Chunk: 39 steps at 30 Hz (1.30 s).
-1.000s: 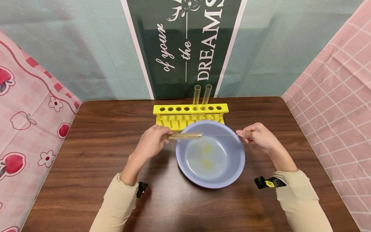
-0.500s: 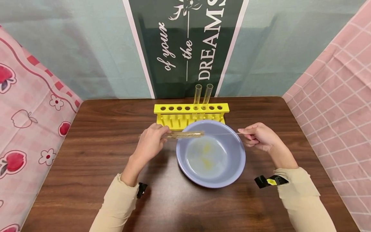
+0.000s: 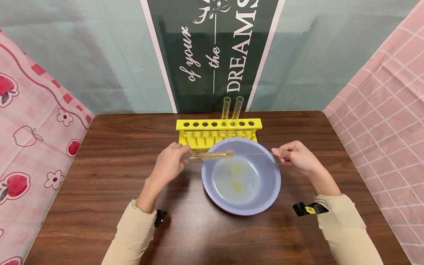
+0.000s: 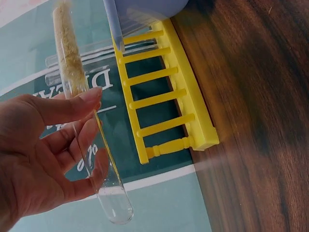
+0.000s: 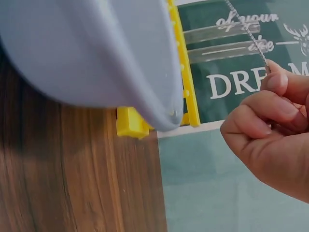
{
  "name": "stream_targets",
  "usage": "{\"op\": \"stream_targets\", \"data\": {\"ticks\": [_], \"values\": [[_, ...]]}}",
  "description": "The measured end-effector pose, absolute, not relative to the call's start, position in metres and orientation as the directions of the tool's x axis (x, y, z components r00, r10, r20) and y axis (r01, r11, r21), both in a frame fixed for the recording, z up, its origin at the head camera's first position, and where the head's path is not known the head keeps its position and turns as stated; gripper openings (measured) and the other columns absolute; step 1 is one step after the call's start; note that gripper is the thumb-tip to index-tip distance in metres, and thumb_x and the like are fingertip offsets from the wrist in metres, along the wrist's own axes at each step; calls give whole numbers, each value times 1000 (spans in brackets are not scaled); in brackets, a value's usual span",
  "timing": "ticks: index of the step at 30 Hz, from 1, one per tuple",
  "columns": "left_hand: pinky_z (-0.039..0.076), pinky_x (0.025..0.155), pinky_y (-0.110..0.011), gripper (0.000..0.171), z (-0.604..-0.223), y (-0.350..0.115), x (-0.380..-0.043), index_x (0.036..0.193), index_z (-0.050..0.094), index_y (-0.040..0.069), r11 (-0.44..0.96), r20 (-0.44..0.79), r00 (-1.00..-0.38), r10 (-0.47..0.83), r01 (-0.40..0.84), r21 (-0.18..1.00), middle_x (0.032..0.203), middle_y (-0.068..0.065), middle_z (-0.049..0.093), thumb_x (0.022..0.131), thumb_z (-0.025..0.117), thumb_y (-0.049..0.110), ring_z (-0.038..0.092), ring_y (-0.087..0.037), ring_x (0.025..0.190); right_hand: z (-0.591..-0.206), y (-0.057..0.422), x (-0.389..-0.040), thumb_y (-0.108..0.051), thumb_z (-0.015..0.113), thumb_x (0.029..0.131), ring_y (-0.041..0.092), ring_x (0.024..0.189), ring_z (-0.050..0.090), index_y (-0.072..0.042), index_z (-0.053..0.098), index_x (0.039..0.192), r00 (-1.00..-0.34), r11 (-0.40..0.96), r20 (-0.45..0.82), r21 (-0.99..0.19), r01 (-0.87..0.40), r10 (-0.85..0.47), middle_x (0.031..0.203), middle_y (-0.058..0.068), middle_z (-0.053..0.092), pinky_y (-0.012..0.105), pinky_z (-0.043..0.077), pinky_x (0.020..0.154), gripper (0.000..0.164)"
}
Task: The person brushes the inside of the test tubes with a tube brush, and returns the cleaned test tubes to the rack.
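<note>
My left hand (image 3: 169, 162) holds a clear glass test tube (image 4: 116, 205) between thumb and fingers, level above the far side of the basin. Its rounded end shows below the fingers in the left wrist view. Tan bristles of a test tube brush (image 4: 70, 48) fill the mouth half of the tube and show at its mouth. From there the brush's thin twisted wire handle (image 5: 247, 31) runs right to my right hand (image 3: 296, 158), which pinches its end between thumb and forefinger. Underneath, the lavender basin (image 3: 273, 176) holds shallow water with yellowish patches.
Behind the basin stands a yellow test tube rack (image 3: 198, 127), partly hidden by the basin's rim. Two glass test tubes, one (image 3: 225, 110) beside the other (image 3: 237, 110), stand in it. The dark wooden table (image 3: 119, 165) meets a printed backdrop behind.
My left hand has shifted slightly left with the test tube. The brush's bristles now show out at the tube's mouth, while the right hand keeps nearly the same place.
</note>
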<state>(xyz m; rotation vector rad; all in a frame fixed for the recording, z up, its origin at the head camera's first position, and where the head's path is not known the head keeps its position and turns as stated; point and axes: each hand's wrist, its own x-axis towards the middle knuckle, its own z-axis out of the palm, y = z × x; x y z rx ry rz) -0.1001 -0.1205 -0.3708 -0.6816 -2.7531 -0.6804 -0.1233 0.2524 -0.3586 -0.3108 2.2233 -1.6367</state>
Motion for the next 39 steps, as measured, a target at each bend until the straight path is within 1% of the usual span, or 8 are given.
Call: {"op": "stream_targets", "data": {"ticks": [7, 12, 16, 22, 25, 30, 34, 39], "values": [[47, 67, -39, 23, -370, -129, -103, 84, 65, 9, 775, 190, -903, 386, 429, 465, 82, -4, 65, 68, 74, -5, 57, -24, 80, -364, 254, -117, -4, 58, 88, 6, 44, 29, -5, 49, 54, -936, 582, -16, -787, -205, -351, 48, -2, 36, 28, 26, 39, 36], [47, 70, -40, 23, -372, -133, -103, 85, 67, 8, 767, 149, -910, 386, 406, 497, 83, -4, 66, 68, 75, -5, 58, -24, 81, -374, 256, -116, 5, 59, 84, 7, 49, 38, -11, 50, 55, -913, 601, 162, -708, -372, -374, 52, 4, 44, 24, 32, 45, 34], [47, 71, -40, 23, -373, -136, -104, 85, 67, 8, 762, 144, -913, 382, 399, 510, 84, -4, 67, 67, 75, -5, 59, -25, 82, -379, 258, -116, 5, 65, 79, 5, 51, 41, -16, 56, 59, -872, 616, 306, -619, -488, -382, 55, -4, 46, 19, 34, 47, 30], [47, 71, -41, 22, -373, -139, -103, 85, 66, 7, 766, 115, -919, 376, 378, 519, 83, -5, 66, 68, 75, -4, 59, -25, 81, -384, 263, -117, 4, 67, 77, 5, 51, 38, -16, 63, 67, -843, 619, 374, -573, -538, -387, 56, -5, 46, 19, 31, 47, 23], [47, 72, -41, 21, -375, -141, -103, 85, 66, 6, 770, 104, -921, 376, 372, 518, 83, -5, 66, 69, 75, -4, 59, -25, 81, -382, 266, -115, -1, 65, 82, 6, 50, 38, -14, 60, 62, -887, 625, 285, -632, -459, -363, 54, -2, 47, 21, 31, 46, 24], [47, 71, -40, 21, -376, -142, -103, 85, 66, 6, 775, 101, -922, 373, 370, 513, 83, -5, 66, 69, 75, -4, 58, -24, 81, -371, 272, -114, -14, 58, 90, 9, 44, 35, -3, 52, 56, -955, 569, -5, -804, -172, -296, 48, 1, 41, 28, 29, 40, 36], [47, 70, -40, 21, -375, -142, -102, 85, 66, 6, 781, 107, -924, 367, 369, 504, 83, -5, 66, 69, 75, -4, 57, -24, 80, -365, 278, -115, -13, 56, 91, 12, 41, 29, 4, 47, 54, -946, 423, -153, -906, 19, -285, 46, 0, 37, 33, 21, 39, 42], [47, 70, -39, 22, -374, -141, -101, 84, 66, 8, 785, 118, -926, 358, 367, 500, 84, -4, 66, 68, 75, -4, 57, -23, 79, -367, 287, -117, -5, 50, 92, 20, 43, 19, -2, 43, 50, -903, 186, -240, -965, 183, -356, 45, 3, 30, 38, 10, 44, 43]]}}
